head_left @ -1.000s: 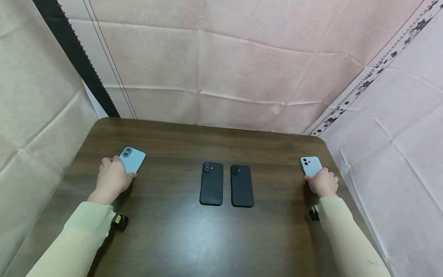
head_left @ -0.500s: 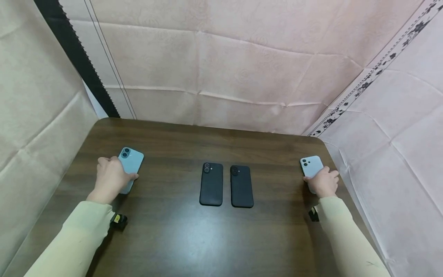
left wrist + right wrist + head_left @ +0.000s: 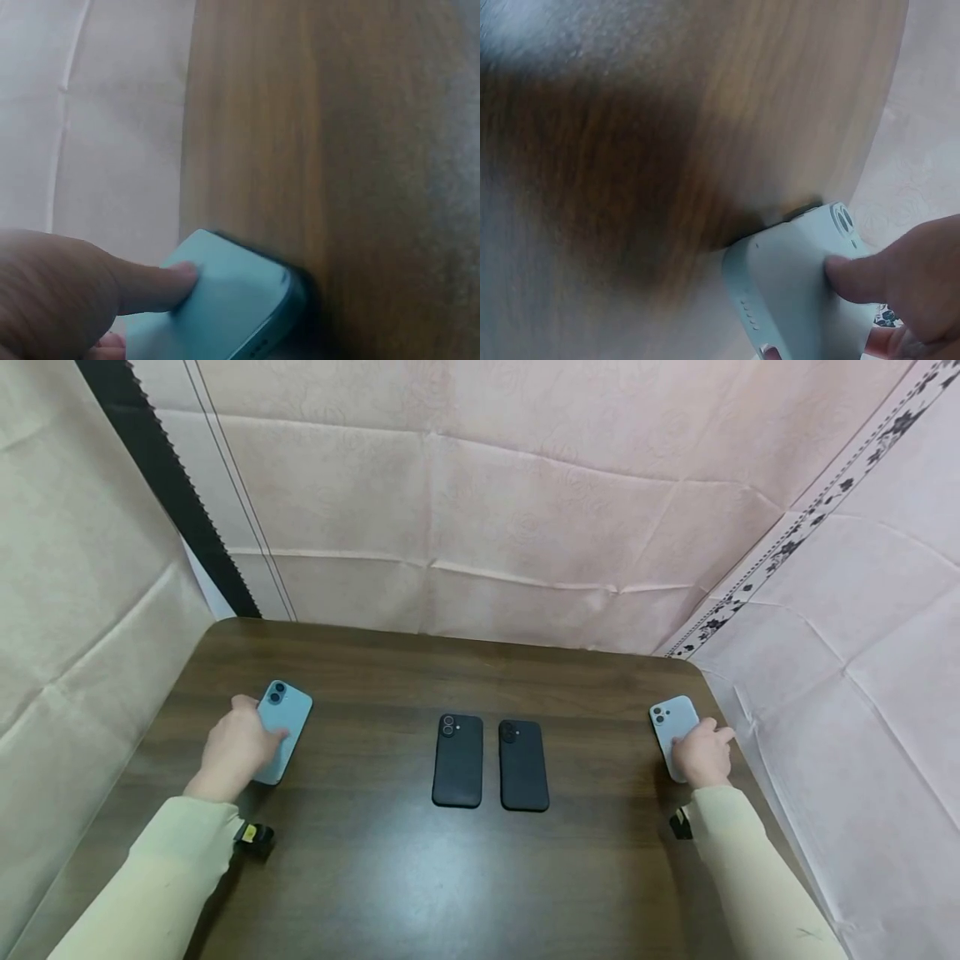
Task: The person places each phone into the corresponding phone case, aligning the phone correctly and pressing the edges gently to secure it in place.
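On the left, a light blue smartphone [image 3: 283, 727] lies camera side up and slanted, its two lenses at the far end. My left hand [image 3: 234, 747] grips it from the left side, thumb [image 3: 176, 285] flat on its back and the other fingers mostly hidden at the far edge. A pale blue smartphone [image 3: 674, 720] is at the right end of the table. My right hand [image 3: 703, 753] holds this one by its right side, the thumb [image 3: 855, 277] on its back; one fingertip [image 3: 771, 353] shows by the port end.
Two black smartphones [image 3: 457, 760] lie side by side, camera side up, mid-table. The brown wooden table [image 3: 360, 877] has rounded far corners. Pale cloth [image 3: 525, 510] hangs behind it and along both sides. A small black device [image 3: 255, 841] is strapped at the left wrist.
My left thumb has moved from the light blue phone's right edge onto its back, and that phone has shifted slightly. The right thumb has likewise moved onto the pale phone's back.
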Tool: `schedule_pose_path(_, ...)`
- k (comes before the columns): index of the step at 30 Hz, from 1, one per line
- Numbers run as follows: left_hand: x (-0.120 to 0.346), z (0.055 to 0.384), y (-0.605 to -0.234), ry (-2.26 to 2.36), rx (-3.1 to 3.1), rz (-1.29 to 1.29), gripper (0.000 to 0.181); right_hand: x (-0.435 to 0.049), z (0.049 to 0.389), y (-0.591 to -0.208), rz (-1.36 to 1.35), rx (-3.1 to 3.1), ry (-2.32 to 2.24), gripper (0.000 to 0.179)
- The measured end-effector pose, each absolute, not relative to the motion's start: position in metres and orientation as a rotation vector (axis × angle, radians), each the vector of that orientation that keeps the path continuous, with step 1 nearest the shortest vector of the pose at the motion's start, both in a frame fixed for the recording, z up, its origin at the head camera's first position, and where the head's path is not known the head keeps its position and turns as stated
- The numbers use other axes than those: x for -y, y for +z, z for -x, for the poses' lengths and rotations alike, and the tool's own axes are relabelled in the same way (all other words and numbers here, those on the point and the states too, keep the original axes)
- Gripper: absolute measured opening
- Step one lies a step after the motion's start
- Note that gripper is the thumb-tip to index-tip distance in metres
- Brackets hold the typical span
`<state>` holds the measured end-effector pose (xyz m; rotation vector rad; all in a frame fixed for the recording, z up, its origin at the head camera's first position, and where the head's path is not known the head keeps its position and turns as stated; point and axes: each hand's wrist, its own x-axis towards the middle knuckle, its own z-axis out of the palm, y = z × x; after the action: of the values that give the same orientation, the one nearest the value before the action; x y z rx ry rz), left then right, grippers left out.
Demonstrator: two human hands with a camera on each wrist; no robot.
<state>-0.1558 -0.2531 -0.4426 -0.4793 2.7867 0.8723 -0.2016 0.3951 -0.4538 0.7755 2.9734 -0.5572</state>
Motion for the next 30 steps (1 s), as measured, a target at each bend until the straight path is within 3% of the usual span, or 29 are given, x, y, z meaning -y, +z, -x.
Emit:
schedule_pose_path(6, 0.254, 0.155, -0.441, 0.99, -2.732, 0.479, 0.068, -0.399, 0.202, -0.446, -0.733, -2.948, -0.536, 0.047)
schedule_pose_path(17, 0.245, 0.152, -0.444, 1.152, -2.775, 0.387, 0.068, -0.403, 0.204, -0.443, -0.628, -2.964, -0.58, 0.051)
schedule_pose_path(30, 0.231, 0.149, -0.445, 1.413, -2.576, 0.284, 0.073, -0.379, 0.208, -0.434, -0.499, -2.793, -1.012, 0.045)
